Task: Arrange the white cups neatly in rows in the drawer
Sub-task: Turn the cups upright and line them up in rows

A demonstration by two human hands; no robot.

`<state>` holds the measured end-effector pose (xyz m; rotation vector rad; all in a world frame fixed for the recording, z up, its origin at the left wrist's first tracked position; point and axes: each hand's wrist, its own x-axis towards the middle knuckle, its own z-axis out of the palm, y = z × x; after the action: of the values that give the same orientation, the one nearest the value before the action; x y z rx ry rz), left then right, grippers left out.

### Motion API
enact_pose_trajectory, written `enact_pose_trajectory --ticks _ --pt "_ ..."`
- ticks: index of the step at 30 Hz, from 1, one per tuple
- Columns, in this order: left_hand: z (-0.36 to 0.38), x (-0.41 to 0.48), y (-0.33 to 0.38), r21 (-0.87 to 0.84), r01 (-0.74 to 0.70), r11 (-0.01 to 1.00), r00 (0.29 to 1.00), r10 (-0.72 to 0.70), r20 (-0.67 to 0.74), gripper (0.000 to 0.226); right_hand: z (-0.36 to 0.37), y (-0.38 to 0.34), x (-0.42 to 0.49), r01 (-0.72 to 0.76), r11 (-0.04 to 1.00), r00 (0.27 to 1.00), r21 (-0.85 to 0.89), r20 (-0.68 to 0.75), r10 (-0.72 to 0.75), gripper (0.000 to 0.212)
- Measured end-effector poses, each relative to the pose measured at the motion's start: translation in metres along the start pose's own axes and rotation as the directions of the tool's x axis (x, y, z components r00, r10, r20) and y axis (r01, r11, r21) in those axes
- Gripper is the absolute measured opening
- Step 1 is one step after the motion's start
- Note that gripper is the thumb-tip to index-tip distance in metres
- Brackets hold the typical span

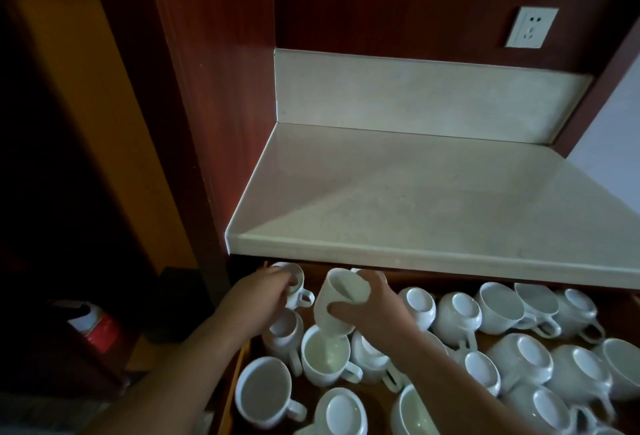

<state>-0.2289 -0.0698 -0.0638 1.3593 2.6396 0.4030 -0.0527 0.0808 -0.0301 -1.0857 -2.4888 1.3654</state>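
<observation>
A pale stone countertop (pixel 415 199) fills a recess lined with dark reddish wood panels (pixel 214 88). A low splashback (pixel 415 95) of the same stone runs along its back edge, with a white wall socket (pixel 531 27) above it toward the right. At left are a dim yellowish wall (pixel 104 105) and, lower down, a red and white container (pixel 97 325). The room is dimly lit.

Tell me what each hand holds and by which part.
The right hand grips a tilted white ceramic cup round its body; the left hand holds an upright white ceramic cup by its rim.
</observation>
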Motion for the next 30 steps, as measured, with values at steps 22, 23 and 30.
enact_pose_trajectory --ticks 22,23,30 --pt "0.033 0.033 0.002 0.283 -0.019 0.959 1.000 0.014 0.020 0.037 0.047 0.000 0.039 -0.033 0.995 0.996 -0.097 0.082 0.041 0.088" --pt "0.035 0.032 -0.003 0.289 -0.054 0.956 0.998 0.057 -0.002 0.038 0.049 0.001 0.041 -0.027 0.990 0.995 -0.136 0.095 0.040 0.090" --pt "0.030 0.020 -0.006 0.226 -0.090 0.970 0.996 0.087 0.026 0.043 0.060 0.006 0.052 -0.044 0.982 0.990 -0.185 0.125 0.068 0.092"
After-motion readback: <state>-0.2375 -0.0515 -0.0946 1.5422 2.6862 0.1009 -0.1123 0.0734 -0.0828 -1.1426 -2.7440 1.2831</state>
